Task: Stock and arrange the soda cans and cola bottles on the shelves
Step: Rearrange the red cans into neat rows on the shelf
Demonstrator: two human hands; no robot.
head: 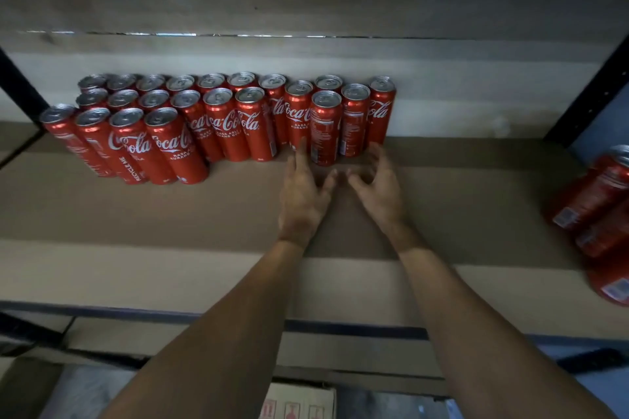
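**Cardboard-lined shelf with cola cans, both hands loose at the front row**

Brown cardboard covers the shelf (170, 214), which runs under both forearms and ends in a dark blue front edge (136, 311), nearer the person than the fingers. Beyond the fingertips and stretching away to their left stands the block of red cola cans (218, 119), upright and packed up to three rows deep against the pale back wall. One front can (325, 127) stands forward of its neighbours, directly between the two sets of fingers.

The left hand (303, 194) lies low over the cardboard with its fingers (301, 155) straight and spread. The longest reaches up along that can's left side; whether it touches is unclear. The right hand (383, 187) has its fingers (374, 155) apart and gently bent, tips near the bases of the cans to the right of the front can. Neither hand holds anything.

Well to the right of the right fingers, more red cans (595, 204) lie tilted and blurred at the shelf's end, below a black upright (592, 92). Under the shelf, nearer than the wrists, a printed carton (299, 401) shows.
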